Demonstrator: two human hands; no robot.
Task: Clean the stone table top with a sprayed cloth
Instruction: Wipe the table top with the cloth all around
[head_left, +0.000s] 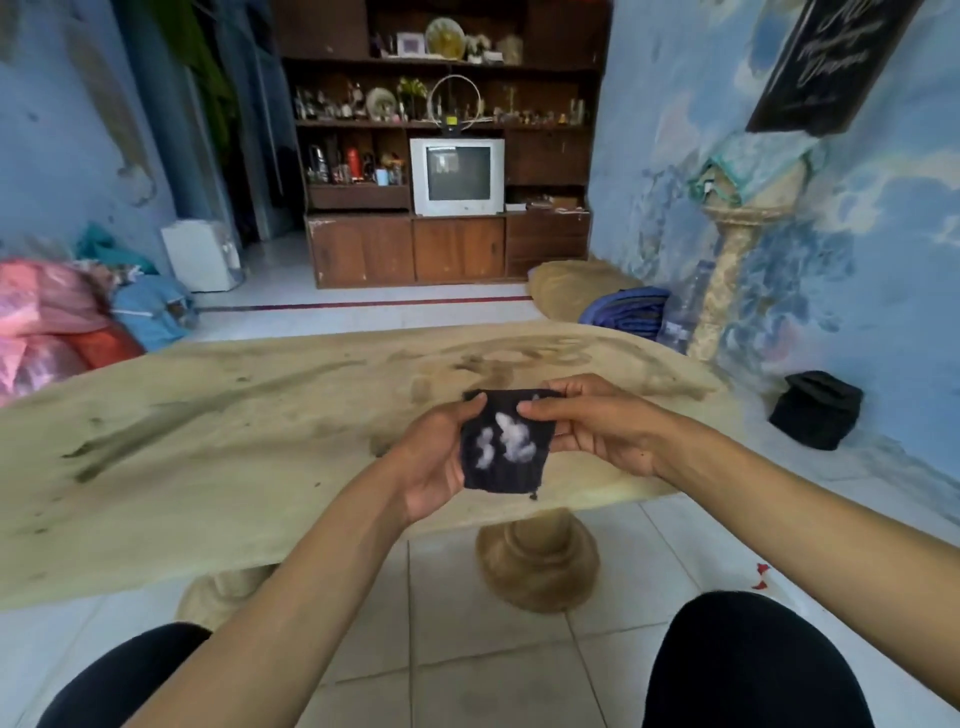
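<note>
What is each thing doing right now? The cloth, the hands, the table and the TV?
cloth: dark, spread out, white foam patches on it, held above the table
left hand: gripping the cloth's left edge
right hand: gripping the cloth's right edge
stone table top: dirty, dark streaks
TV: off

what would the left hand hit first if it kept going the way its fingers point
Its fingers aim up and right, into the dark cloth that the left hand already pinches; past that, probably the right hand, though depth is unclear.
</note>
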